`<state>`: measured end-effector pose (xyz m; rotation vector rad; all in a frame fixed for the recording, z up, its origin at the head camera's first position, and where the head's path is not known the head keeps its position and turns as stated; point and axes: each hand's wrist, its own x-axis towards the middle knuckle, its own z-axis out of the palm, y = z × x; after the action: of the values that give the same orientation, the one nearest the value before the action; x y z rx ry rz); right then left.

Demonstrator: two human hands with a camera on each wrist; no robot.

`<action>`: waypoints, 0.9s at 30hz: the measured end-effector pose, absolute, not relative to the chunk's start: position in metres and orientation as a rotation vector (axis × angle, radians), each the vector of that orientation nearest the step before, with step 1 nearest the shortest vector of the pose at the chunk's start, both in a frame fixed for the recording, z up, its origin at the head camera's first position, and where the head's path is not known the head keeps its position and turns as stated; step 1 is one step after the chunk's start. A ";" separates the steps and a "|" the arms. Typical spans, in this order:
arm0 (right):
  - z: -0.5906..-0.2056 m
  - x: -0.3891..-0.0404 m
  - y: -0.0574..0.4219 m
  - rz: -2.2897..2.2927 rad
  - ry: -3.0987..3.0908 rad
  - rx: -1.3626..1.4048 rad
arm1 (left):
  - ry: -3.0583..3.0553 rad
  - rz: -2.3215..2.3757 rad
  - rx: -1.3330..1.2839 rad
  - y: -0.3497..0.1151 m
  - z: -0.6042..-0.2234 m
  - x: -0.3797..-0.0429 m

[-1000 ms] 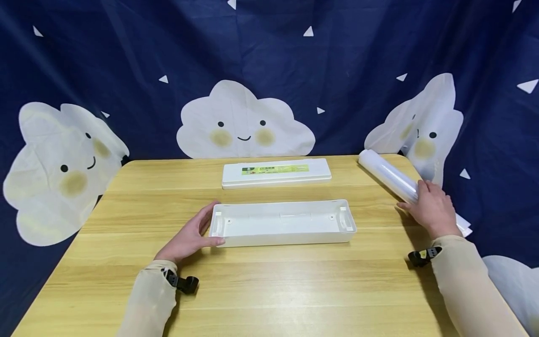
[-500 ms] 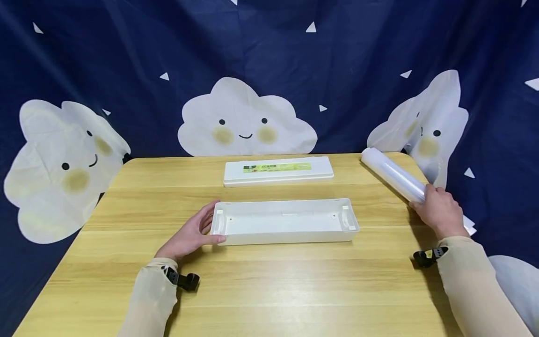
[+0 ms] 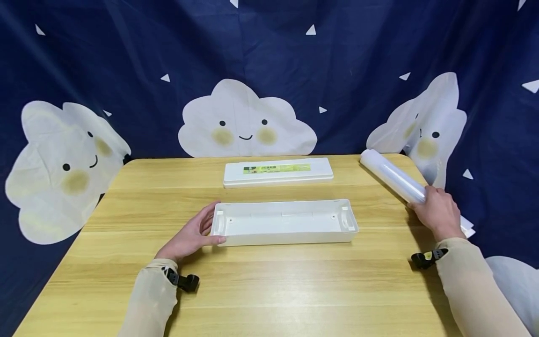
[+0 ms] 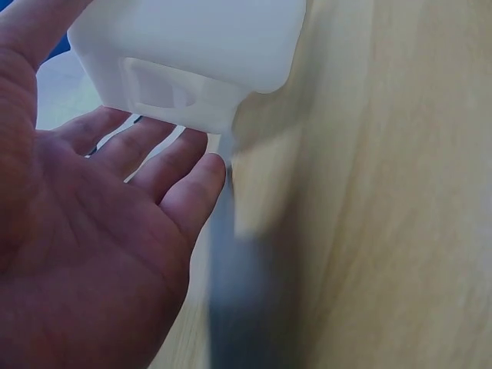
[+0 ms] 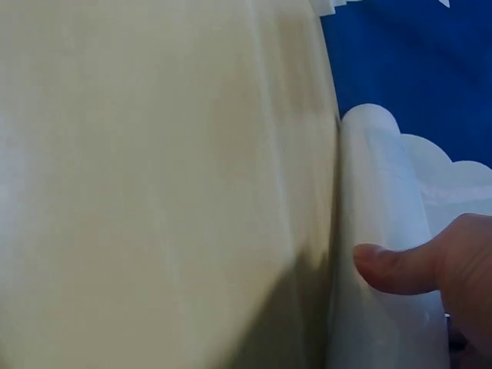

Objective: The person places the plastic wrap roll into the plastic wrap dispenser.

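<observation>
A long white plastic box (image 3: pixel 284 238) lies with its hollow side up in the middle of the table. My left hand (image 3: pixel 191 236) holds its left end, thumb on the near wall and fingers round the far corner. In the left wrist view the fingertips (image 4: pixel 201 181) sit right at the box's end wall (image 4: pixel 181 84). At the table's right edge lies a roll of clear plastic film (image 3: pixel 393 175), set at a slant. My right hand (image 3: pixel 440 213) grips its near part, with the thumb (image 5: pixel 392 267) pressed across the film in the right wrist view.
Behind the box, a white lid (image 3: pixel 278 178) with a green and yellow label lies on the wooden table (image 3: pixel 269 290). A dark blue curtain (image 3: pixel 269 47) printed with clouds hangs round the table's far and side edges.
My right hand has shifted slightly to the right, and its thumb has closed in from beside the roll onto it. The left hand, box and lid stay put; the view has shifted slightly.
</observation>
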<state>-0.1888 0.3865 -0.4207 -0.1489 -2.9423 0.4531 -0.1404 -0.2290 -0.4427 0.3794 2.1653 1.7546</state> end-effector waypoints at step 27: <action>-0.404 -0.179 0.369 0.520 -2.900 0.022 | 2.122 1.742 0.370 -0.232 -0.443 -0.142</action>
<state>-0.1787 0.3692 -0.4043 0.0221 -2.9005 0.5197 -0.1422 -0.2315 -0.4431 0.3702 2.1220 1.7417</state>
